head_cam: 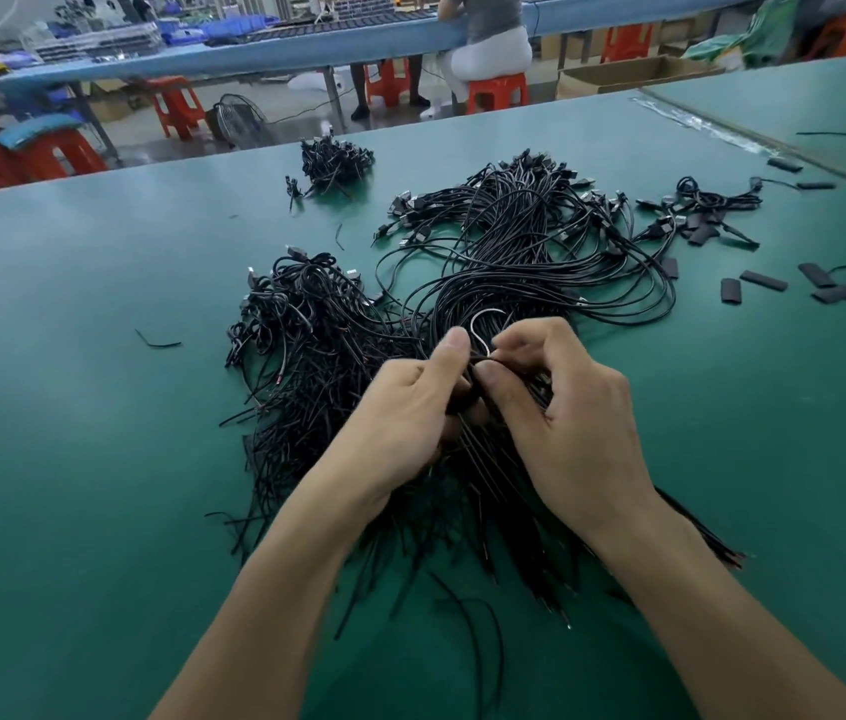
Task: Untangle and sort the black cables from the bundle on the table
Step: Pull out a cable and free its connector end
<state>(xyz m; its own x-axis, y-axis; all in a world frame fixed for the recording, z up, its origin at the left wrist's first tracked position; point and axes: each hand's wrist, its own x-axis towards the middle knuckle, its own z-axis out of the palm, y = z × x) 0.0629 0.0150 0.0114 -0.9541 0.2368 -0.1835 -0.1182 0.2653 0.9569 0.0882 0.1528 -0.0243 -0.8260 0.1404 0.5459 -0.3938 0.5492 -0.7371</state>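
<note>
A large bundle of black cables (514,252) with USB plugs at its far end lies across the green table (72,459). My left hand (405,407) grips the bundle at its narrow middle, thumb on top. My right hand (561,407) pinches a thin white tie wire (480,330) that loops out of the bundle right beside the left thumb. The cables' cut ends (488,537) fan out toward me under both wrists. A second tangled heap of black cables (301,324) lies just left of the bundle.
A small cable heap (335,163) sits at the far middle, another (696,210) at the right. Short black sleeve pieces (763,280) are scattered along the right side. Loose offcuts (158,341) lie at the left. Beyond the table's far edge are red stools and a seated person.
</note>
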